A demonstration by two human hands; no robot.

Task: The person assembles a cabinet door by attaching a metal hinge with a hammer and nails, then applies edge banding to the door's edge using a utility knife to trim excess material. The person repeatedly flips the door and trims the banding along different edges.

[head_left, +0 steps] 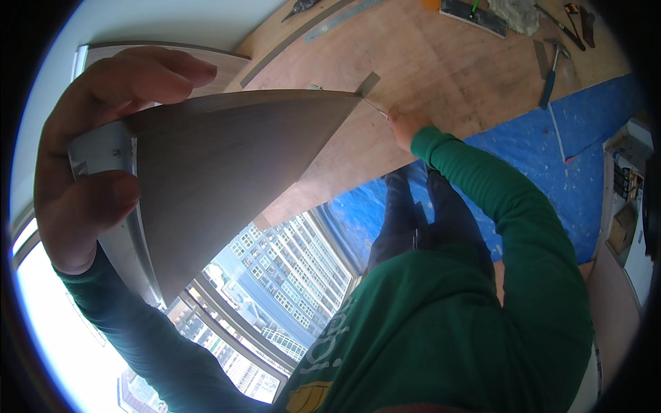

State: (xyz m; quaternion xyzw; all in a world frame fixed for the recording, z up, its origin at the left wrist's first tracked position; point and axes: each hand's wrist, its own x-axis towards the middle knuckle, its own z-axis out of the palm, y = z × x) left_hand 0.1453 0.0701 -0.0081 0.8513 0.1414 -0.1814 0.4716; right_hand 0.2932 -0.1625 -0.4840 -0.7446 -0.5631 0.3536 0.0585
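My left hand (76, 158), raised close at the left, is closed round the near end of a long grey-brown wood-grain plank (206, 165). A pale, shiny strip (110, 155) runs along that end, between my thumb and fingers. The plank slants up and away, narrowing toward the plywood surface (427, 62). At its far end, my right hand (407, 129) is closed on a thin, pointed tool (375, 108) whose tip reaches the plank's corner. The tool's handle is hidden in my fist, so its kind does not show. A short dark offcut (368, 84) lies beside that corner.
A hammer (553, 76) lies at the plywood's right edge, with a wide flat-bladed tool (475, 17) farther back. Blue sheeting (585, 124) covers the floor around my legs. A metal ruler (344, 20) lies at the back. Tall windows (289, 255) stand at lower left.
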